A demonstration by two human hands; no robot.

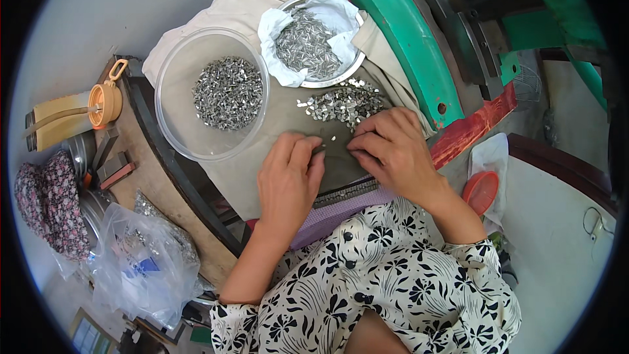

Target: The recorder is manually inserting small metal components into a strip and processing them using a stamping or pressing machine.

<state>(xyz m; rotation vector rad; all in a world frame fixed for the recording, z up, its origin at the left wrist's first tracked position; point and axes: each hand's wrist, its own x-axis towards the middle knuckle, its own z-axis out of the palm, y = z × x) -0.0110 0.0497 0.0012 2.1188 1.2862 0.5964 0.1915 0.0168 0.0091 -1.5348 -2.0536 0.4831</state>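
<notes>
Our left hand (286, 172) and right hand (401, 155), each grip unclear, could brush and scatter the flat silver metal pieces (348, 102).

1. The head view looks from above, from the height of the person's head, down to the brownish cloth (239, 190).
2. It faces forward and steeply downward, with the left hand (288, 174) and the right hand (394, 151) near the middle.
3. It is quite near: the patterned shirt (367, 269) fills much of the lower part.
4. The fisheye lens reaches widely, from the grey wall (131, 19) to the green machine (400, 33).
</notes>
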